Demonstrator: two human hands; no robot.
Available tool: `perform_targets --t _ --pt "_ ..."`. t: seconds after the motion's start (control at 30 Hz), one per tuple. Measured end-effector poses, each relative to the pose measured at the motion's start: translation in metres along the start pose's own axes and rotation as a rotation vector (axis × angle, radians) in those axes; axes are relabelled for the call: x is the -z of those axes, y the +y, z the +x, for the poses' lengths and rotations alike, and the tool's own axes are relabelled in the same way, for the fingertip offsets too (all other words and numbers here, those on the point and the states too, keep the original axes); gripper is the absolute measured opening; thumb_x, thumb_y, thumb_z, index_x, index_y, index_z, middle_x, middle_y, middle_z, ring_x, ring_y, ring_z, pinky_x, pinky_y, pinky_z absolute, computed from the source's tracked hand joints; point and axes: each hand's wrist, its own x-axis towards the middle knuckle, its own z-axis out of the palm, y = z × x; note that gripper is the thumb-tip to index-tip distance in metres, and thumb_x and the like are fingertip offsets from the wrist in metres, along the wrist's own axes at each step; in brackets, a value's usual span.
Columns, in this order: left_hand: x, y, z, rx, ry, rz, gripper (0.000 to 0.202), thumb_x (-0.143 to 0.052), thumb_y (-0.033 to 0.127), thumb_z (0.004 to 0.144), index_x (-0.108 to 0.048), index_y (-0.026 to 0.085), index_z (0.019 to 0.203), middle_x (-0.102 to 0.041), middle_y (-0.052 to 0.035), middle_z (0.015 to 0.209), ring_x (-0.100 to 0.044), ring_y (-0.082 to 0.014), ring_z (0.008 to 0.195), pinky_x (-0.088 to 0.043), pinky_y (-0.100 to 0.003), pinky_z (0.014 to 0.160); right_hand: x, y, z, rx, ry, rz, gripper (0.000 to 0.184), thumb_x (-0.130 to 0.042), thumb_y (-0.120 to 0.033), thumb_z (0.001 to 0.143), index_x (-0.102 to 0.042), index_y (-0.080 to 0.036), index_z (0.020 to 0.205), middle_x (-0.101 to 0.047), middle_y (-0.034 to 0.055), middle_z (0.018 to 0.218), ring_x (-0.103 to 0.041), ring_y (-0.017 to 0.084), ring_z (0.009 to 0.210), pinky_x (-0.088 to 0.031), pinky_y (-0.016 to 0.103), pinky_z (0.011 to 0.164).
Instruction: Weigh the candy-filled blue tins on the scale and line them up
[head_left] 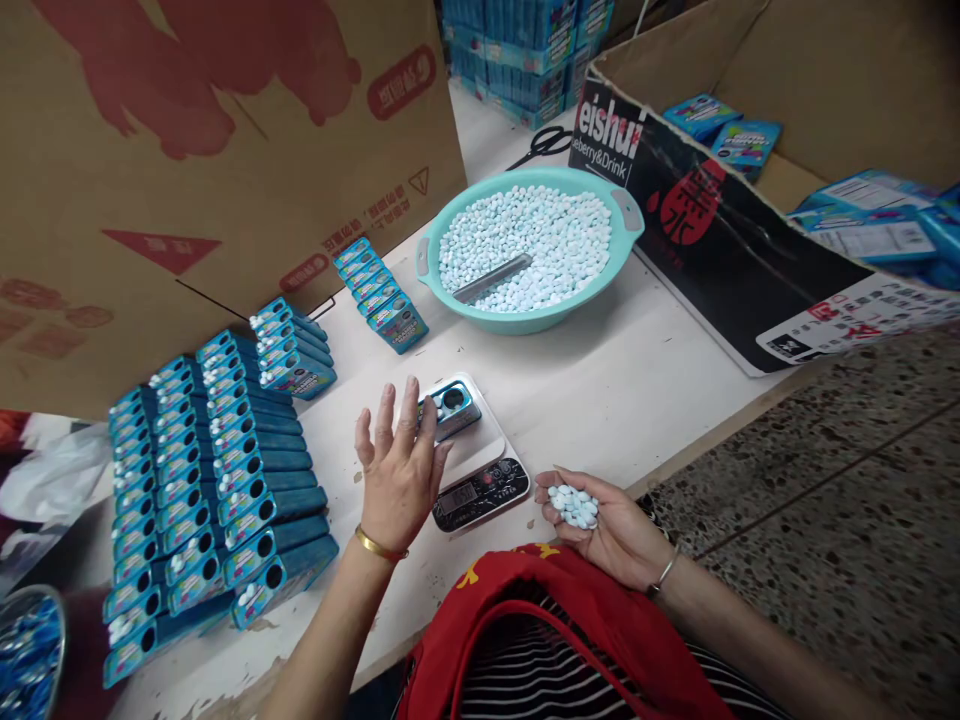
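Observation:
My left hand [399, 468] is open with fingers spread, hovering at the left edge of a small digital scale [480, 482]. A blue tin [452, 405] with a round hole lies on the scale's platform, just beyond my fingertips. Palm up near the table's front edge, my right hand [596, 522] is cupped round a small heap of pale blue candies [574, 506]. A teal basin [627, 214] farther back holds many such candies and a metal scoop [493, 279].
Rows of blue tins [217, 470] cover the table's left side, with two short rows [379, 293] nearer the basin. A big cardboard sheet [225, 150] stands behind. Scissors [546, 143] lie beyond the basin. A cardboard box [750, 250] with blue packets sits right.

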Motion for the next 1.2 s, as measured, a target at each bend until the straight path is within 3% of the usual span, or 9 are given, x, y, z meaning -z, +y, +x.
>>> perform_targets --t 0.23,0.4,0.53,0.7,0.8,0.9,1.0,1.1,1.2 --pt "0.001 -0.004 0.022 0.015 -0.004 -0.148 0.057 -0.057 0.04 0.086 -0.04 0.017 0.134 -0.043 -0.0168 0.141 -0.033 -0.0323 0.135 -0.023 -0.051 0.108 -0.002 -0.002 0.002 0.003 0.001 0.001 0.019 -0.057 -0.022 0.085 -0.068 -0.007 0.081 -0.063 0.0064 0.073 -0.055 0.008 0.053 -0.035 0.014 0.036" --pt "-0.003 -0.032 0.04 0.07 -0.141 -0.328 0.039 -0.056 0.042 0.087 -0.052 0.018 0.117 -0.066 -0.0079 0.099 -0.06 -0.022 0.09 -0.04 -0.035 0.08 -0.003 -0.002 0.006 -0.006 0.048 0.011 0.016 -0.063 -0.023 0.08 -0.068 -0.008 0.081 -0.064 0.0064 0.072 -0.055 0.008 0.053 -0.033 0.013 0.035" --pt "-0.024 -0.07 0.072 0.185 -0.011 -0.292 0.034 -0.06 0.038 0.084 -0.055 0.017 0.11 -0.063 -0.0072 0.096 -0.058 -0.0213 0.087 -0.038 -0.032 0.074 -0.006 0.0 0.009 -0.014 0.066 0.022 0.014 -0.067 -0.022 0.077 -0.069 -0.008 0.081 -0.064 0.0063 0.071 -0.055 0.008 0.052 -0.032 0.013 0.035" --pt "-0.068 -0.105 0.098 0.237 -0.088 -0.132 0.035 -0.059 0.041 0.083 -0.057 0.021 0.112 -0.062 -0.0083 0.103 -0.056 -0.0248 0.096 -0.033 -0.035 0.078 -0.007 0.001 0.012 0.009 0.088 0.047 0.014 -0.072 -0.021 0.073 -0.07 -0.009 0.078 -0.066 0.0068 0.07 -0.055 0.008 0.053 -0.034 0.014 0.035" --pt "-0.082 -0.108 0.095 0.234 -0.093 -0.067 0.041 -0.057 0.043 0.084 -0.055 0.019 0.118 -0.06 -0.0114 0.109 -0.053 -0.0265 0.101 -0.033 -0.036 0.081 -0.006 -0.001 0.015 0.012 0.078 0.05 0.016 -0.075 -0.02 0.068 -0.071 -0.009 0.078 -0.067 0.0084 0.072 -0.057 0.009 0.054 -0.036 0.014 0.036" --pt "-0.077 -0.114 0.085 0.218 -0.004 -0.05 0.047 -0.054 0.043 0.085 -0.049 0.018 0.125 -0.055 -0.0138 0.12 -0.049 -0.0267 0.109 -0.033 -0.038 0.089 -0.002 -0.002 0.016 0.01 0.085 0.046 0.015 -0.076 -0.018 0.066 -0.072 -0.01 0.078 -0.069 0.0096 0.075 -0.059 0.01 0.057 -0.039 0.014 0.037" --pt "-0.059 -0.138 0.07 0.416 0.052 0.06 0.042 -0.051 0.042 0.086 -0.051 0.017 0.12 -0.052 -0.0154 0.124 -0.046 -0.0289 0.114 -0.034 -0.041 0.091 0.003 -0.004 0.015 0.008 0.119 0.018 0.011 -0.073 -0.017 0.068 -0.072 -0.013 0.079 -0.07 0.0091 0.077 -0.059 0.011 0.058 -0.041 0.015 0.037" --pt "-0.044 -0.173 0.052 0.63 -0.131 0.265 0.034 -0.054 0.037 0.082 -0.059 0.015 0.107 -0.051 -0.0192 0.121 -0.045 -0.0358 0.111 -0.036 -0.047 0.084 0.003 -0.008 0.016 0.028 0.155 0.001 0.009 -0.069 -0.013 0.071 -0.072 -0.013 0.079 -0.07 0.0096 0.076 -0.06 0.012 0.058 -0.042 0.016 0.036" --pt "-0.038 -0.197 0.038 0.611 -0.281 0.308 0.022 -0.057 0.03 0.077 -0.064 0.016 0.093 -0.052 -0.0196 0.12 -0.045 -0.0373 0.11 -0.035 -0.049 0.084 -0.003 -0.017 0.019 0.057 0.161 0.0 0.009 -0.065 -0.011 0.075 -0.072 -0.011 0.08 -0.069 0.01 0.076 -0.059 0.011 0.057 -0.043 0.017 0.037"
